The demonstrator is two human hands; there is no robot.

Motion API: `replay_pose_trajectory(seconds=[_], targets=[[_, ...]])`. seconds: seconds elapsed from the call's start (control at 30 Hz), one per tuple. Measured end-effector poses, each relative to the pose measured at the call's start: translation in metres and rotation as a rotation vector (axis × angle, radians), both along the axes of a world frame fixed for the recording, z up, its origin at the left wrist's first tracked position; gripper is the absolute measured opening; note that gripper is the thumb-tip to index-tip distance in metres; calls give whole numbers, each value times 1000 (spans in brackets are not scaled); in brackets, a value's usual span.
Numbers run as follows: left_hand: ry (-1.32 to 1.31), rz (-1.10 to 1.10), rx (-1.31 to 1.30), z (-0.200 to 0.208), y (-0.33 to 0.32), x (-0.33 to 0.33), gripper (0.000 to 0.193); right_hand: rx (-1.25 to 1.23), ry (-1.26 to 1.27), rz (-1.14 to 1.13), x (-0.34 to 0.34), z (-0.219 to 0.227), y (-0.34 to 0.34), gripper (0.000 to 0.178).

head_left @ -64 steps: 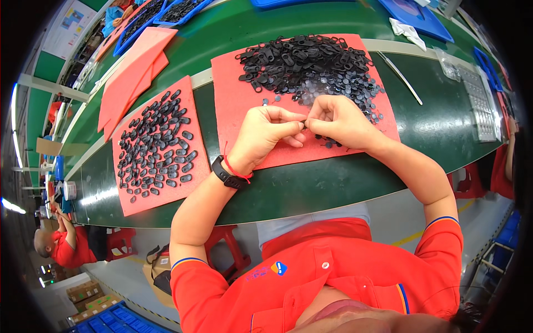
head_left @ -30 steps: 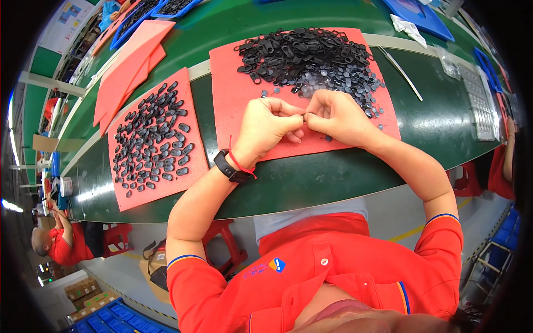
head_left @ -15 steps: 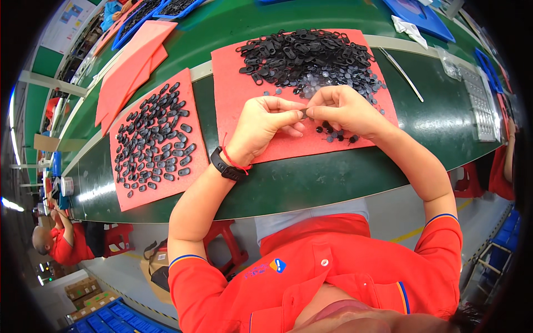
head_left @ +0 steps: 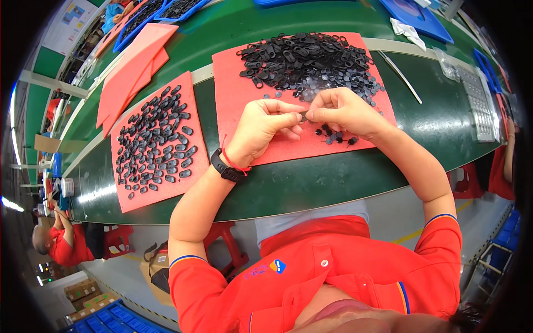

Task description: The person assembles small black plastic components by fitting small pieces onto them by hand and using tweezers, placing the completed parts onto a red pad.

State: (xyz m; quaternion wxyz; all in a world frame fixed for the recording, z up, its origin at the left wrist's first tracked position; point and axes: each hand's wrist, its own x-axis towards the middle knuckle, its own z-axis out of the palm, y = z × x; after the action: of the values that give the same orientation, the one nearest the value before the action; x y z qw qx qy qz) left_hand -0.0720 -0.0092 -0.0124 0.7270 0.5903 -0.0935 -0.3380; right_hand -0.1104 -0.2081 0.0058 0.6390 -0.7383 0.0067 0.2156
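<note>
Thumb and fingers of my left hand and my right hand meet over a pink foam mat. Between both pinches sits a small dark part, mostly hidden by the fingertips. Beyond the hands lies a heap of black oval parts with a hole at one end. Small round grey discs spill from its near side. Under my right hand is a loose cluster of small black round pieces. Black oval pieces lie spread on a second pink mat at the left.
The green table curves around me. Stacked pink sheets and blue trays lie at the far left. To the right are tweezers, a white cloth and a metal tray. Another person sits at the far left.
The view has shifted slightly, so the mats and heap sit a little lower. Both hands stay pinched together around the small part, with only slight finger movement.
</note>
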Motion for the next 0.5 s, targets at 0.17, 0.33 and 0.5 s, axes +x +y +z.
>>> replay_pose_trajectory(seconds=[0.17,0.33,0.5], targets=[[18,16,-58,0,-2,-2,19,-4,-62,-54,-2,-9,2,20],[-42,-3,-34,-1,-2,-1,18,28,-64,-55,0,-4,2,20],[-47,-30,-65,-1,-1,-1,18,133,44,18,2,0,-7,22]])
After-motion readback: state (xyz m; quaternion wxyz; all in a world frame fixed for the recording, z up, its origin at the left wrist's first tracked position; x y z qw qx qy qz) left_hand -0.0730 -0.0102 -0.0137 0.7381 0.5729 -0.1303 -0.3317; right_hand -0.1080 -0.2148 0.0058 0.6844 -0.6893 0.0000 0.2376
